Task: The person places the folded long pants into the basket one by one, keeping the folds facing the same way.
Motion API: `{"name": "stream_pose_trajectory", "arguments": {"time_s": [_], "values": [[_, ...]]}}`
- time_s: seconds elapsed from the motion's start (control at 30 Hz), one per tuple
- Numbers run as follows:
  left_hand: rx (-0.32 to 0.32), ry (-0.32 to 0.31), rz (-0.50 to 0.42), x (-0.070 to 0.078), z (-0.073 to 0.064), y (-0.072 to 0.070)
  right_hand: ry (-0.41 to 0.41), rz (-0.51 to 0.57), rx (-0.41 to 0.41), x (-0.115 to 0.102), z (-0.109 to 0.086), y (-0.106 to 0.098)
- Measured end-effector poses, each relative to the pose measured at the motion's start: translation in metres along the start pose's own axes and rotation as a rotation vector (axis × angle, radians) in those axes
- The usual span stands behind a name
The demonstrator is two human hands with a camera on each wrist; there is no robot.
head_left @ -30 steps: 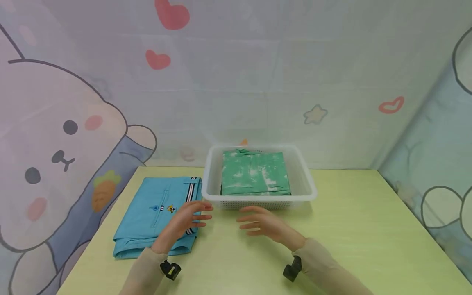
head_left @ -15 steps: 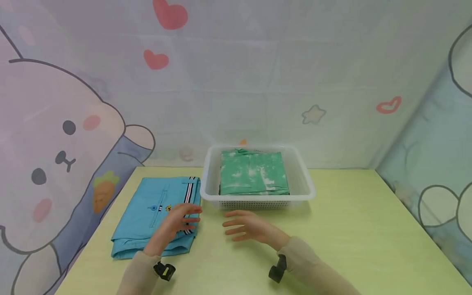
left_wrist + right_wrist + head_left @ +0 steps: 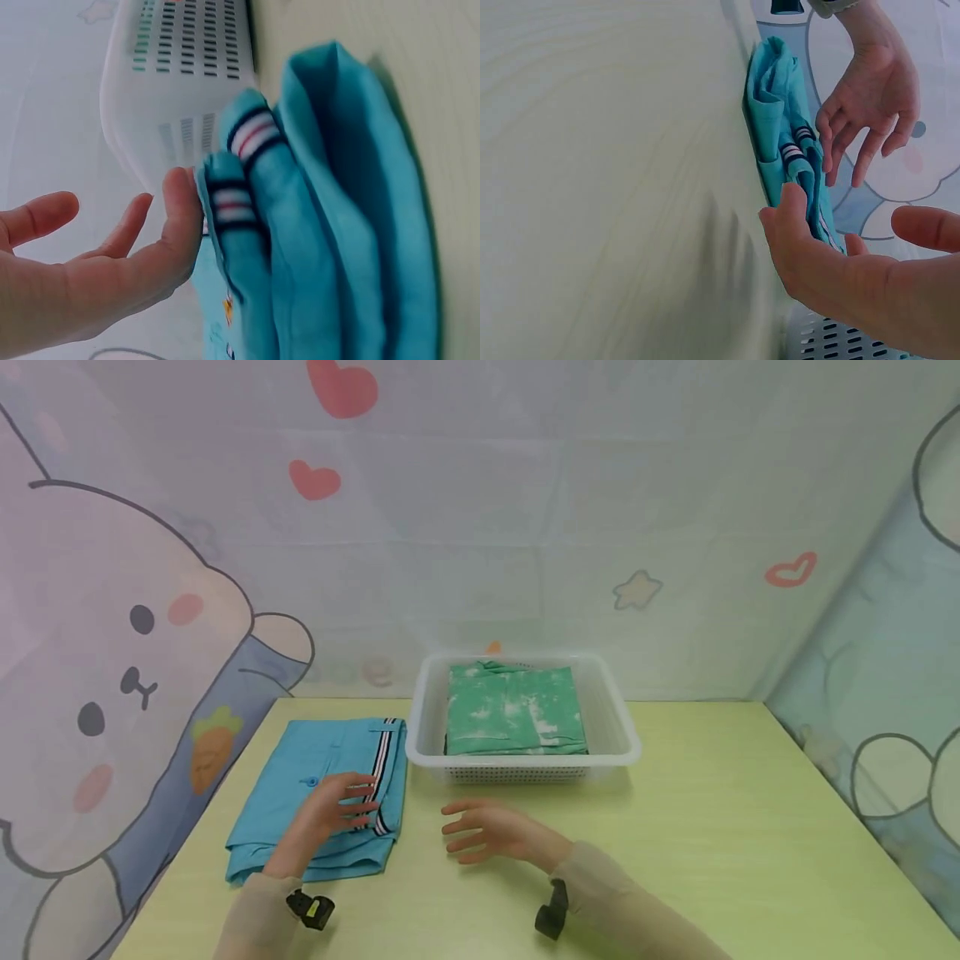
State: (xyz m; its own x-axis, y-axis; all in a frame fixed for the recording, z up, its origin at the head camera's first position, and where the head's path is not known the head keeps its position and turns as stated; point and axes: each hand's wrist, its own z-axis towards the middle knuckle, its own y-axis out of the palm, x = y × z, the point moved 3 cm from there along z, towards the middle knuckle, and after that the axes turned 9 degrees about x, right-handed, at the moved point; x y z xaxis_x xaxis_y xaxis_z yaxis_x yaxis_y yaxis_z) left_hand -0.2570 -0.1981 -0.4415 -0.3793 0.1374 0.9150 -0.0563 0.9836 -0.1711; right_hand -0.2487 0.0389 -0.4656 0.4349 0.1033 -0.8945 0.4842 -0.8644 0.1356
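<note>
Folded light-blue trousers (image 3: 300,793) with a black-and-white striped side band lie on the left of the table. Over their right part hovers my left hand (image 3: 326,810), fingers loosely spread and holding nothing; in the left wrist view its fingertips come right up to the folded layers (image 3: 300,247). My right hand (image 3: 498,837) hangs above the table between the trousers and the basket's front, fingers relaxed, palm facing left, with nothing in it. Behind it stands a white plastic basket (image 3: 622,752) containing a folded green-and-white tie-dye garment (image 3: 517,710).
The pale yellow-green table (image 3: 720,827) extends to the right of the basket. A cartoon-printed cloth (image 3: 465,527) hangs behind the table's back edge, close behind the basket. Each wrist wears a small black camera.
Both hands have drifted left and slightly toward the front. The left hand is now further over the blue trousers, and the right hand has drawn away from the basket. Trousers and basket stay put.
</note>
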Motion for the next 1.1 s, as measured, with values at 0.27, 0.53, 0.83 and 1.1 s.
{"name": "stream_pose_trajectory", "arguments": {"time_s": [0.27,0.53,0.83,1.1], "values": [[0.039,-0.06,0.009,-0.005,-0.003,-0.03,0.026,0.034,0.04,0.006,0.006,0.003],[0.075,-0.078,0.04,-0.013,-0.002,-0.067,0.03,0.07,0.067,0.006,0.013,0.007],[0.129,-0.081,0.087,-0.024,0.004,-0.092,0.055,0.17,0.082,0.012,0.022,0.013],[0.182,-0.094,0.059,-0.025,0.016,-0.11,0.053,0.221,0.072,0.01,0.028,0.016]]}}
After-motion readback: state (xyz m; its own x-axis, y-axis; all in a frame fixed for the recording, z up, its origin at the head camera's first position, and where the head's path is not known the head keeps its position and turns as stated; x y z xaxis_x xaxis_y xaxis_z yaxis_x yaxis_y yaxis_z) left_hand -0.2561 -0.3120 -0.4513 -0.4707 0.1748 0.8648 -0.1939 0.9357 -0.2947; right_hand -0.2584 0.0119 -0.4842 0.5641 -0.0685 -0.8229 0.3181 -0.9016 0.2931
